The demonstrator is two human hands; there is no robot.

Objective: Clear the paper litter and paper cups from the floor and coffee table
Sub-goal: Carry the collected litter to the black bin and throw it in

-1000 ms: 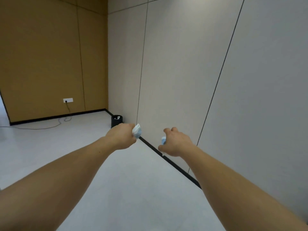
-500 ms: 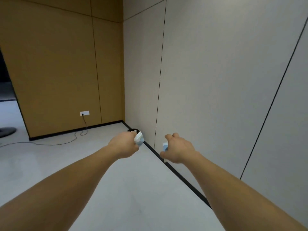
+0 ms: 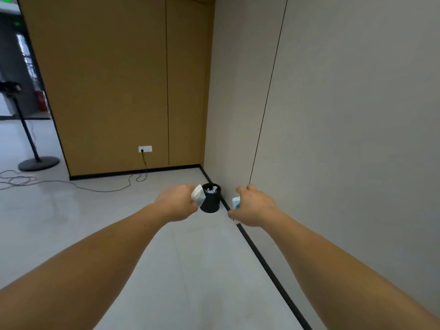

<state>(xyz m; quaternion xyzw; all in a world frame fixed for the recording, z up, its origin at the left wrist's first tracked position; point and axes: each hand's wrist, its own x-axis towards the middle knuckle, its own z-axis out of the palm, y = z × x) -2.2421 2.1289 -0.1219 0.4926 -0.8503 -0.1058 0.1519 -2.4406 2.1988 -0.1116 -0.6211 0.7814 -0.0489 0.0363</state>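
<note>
My left hand [image 3: 177,202] grips a white paper cup [image 3: 198,194] whose end pokes out past the fingers. My right hand [image 3: 253,206] grips another paper cup [image 3: 236,202], white with a blue patch, mostly hidden by the fingers. Both arms reach forward at about waist height. Ahead on the floor, between the two hands, stands a small black waste bin [image 3: 211,201] against the grey wall, with crumpled white paper [image 3: 211,188] inside. The left cup overlaps the bin's left rim in view.
The grey wall [image 3: 333,139] with black skirting runs close along my right. A brown panelled wall [image 3: 114,79] closes the far end, with a socket [image 3: 145,148] and a cable [image 3: 71,184] trailing over the floor. A black stand with a round base [image 3: 38,163] is at far left.
The view has moved closer to the corner and turned left. The black bin now shows fully between my hands. Both hands keep their grip on the cups.
</note>
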